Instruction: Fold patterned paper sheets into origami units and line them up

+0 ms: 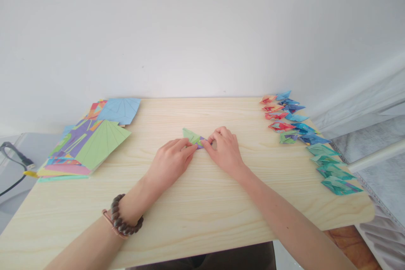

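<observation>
A small folded piece of origami paper (191, 136), green with purple patches, lies on the middle of the wooden table (202, 202). From the left, my left hand (171, 161) presses its thumb and fingertips on the lower edge of the paper. At the paper's right end, my right hand (224, 149) pinches it between thumb and bent fingers. Both hands rest low, close to the tabletop, and their fingertips hide part of the folds. A dark bead bracelet (118, 219) circles my left wrist.
Sheets of coloured paper (101, 143) are stacked at the left, creased green and blue ones on top. Along the right edge stand rows of folded paper pieces (281, 126) in red, blue and green. A black cable (15, 147) lies beyond the left edge. A white wall (202, 42) borders the back.
</observation>
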`<action>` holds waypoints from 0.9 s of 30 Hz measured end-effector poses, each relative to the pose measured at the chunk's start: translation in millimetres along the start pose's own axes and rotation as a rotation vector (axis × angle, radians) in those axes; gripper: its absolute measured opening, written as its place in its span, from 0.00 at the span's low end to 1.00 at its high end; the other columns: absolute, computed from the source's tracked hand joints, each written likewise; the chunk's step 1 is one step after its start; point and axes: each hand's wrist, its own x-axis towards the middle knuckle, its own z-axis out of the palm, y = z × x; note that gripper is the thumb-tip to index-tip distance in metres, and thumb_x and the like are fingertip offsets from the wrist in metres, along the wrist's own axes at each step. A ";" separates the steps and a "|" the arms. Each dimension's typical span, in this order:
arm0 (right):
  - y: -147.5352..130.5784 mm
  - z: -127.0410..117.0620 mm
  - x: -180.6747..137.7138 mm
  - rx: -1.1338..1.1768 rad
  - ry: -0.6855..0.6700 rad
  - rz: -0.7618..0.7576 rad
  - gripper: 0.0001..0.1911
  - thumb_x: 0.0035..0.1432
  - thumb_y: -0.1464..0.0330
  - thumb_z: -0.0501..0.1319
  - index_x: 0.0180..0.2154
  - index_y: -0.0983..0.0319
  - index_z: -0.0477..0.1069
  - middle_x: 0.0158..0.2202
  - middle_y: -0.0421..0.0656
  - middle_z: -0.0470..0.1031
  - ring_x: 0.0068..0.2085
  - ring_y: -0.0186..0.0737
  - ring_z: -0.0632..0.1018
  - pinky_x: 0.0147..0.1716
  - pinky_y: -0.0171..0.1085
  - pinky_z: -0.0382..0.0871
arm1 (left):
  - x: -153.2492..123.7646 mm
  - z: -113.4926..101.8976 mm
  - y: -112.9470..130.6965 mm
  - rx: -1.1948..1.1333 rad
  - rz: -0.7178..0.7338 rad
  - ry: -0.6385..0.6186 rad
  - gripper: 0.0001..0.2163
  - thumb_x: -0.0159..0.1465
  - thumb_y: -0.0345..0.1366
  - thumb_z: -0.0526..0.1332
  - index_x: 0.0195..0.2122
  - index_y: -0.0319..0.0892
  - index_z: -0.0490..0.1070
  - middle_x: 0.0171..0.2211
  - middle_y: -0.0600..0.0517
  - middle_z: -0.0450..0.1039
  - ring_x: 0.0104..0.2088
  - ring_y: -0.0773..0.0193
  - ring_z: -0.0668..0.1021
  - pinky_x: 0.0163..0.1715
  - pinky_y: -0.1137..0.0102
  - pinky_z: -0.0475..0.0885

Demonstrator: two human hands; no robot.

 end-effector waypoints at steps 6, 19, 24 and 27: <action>0.1 0.8 0.3 -0.011 0.000 0.003 0.14 0.57 0.58 0.56 0.27 0.60 0.69 0.36 0.44 0.66 0.40 0.42 0.68 0.41 0.42 0.58 | 0.8 0.2 -0.3 0.021 0.012 0.012 0.09 0.63 0.29 0.53 0.39 0.43 0.72 0.35 0.49 0.72 0.36 0.62 0.75 0.37 0.66 0.71; -1.5 0.4 1.0 -0.021 0.002 0.005 0.13 0.58 0.59 0.55 0.27 0.60 0.68 0.35 0.43 0.67 0.40 0.42 0.68 0.40 0.41 0.58 | 2.2 -0.1 -0.7 0.060 0.032 0.001 0.09 0.63 0.29 0.53 0.40 0.43 0.72 0.34 0.49 0.72 0.36 0.61 0.74 0.37 0.66 0.70; -1.9 0.2 0.6 -0.025 0.004 0.002 0.13 0.58 0.59 0.55 0.27 0.60 0.68 0.35 0.43 0.67 0.40 0.42 0.68 0.40 0.41 0.58 | 2.6 -1.7 0.3 0.083 0.033 -0.008 0.10 0.63 0.29 0.53 0.41 0.43 0.71 0.35 0.49 0.72 0.36 0.60 0.74 0.38 0.64 0.70; -1.9 0.3 0.3 -0.020 0.005 0.005 0.12 0.58 0.59 0.55 0.28 0.60 0.68 0.35 0.43 0.67 0.40 0.42 0.69 0.40 0.41 0.58 | 2.6 -4.0 3.8 0.100 0.028 -0.027 0.10 0.62 0.29 0.53 0.42 0.43 0.71 0.35 0.49 0.72 0.36 0.59 0.74 0.38 0.63 0.69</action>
